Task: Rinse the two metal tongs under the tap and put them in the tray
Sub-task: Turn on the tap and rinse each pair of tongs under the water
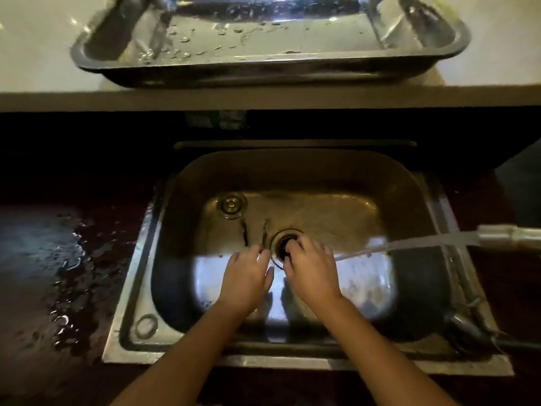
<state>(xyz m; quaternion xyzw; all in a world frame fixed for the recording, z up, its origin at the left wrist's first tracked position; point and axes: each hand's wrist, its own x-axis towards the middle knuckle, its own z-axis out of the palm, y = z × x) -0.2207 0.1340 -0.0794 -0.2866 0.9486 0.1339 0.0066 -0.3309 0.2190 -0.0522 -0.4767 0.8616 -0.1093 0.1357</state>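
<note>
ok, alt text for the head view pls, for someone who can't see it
Two bare hands, left hand and right hand, meet low in a steel sink near the drain, as water streams in from a tap at right. A wet metal tray sits on the pale ledge behind; tongs are not clearly visible.

I see 1 pair of tongs point(254, 234), 2 thin dark arms lying on the wet sink floor point(322, 212) beside the drain. The steel tray point(263, 70) sits on the shelf behind, spotted with droplets.

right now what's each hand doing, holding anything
Left hand: fingers curled in the sink; any hold cannot be told.
Right hand: curled at the drain; cannot be told.
</note>
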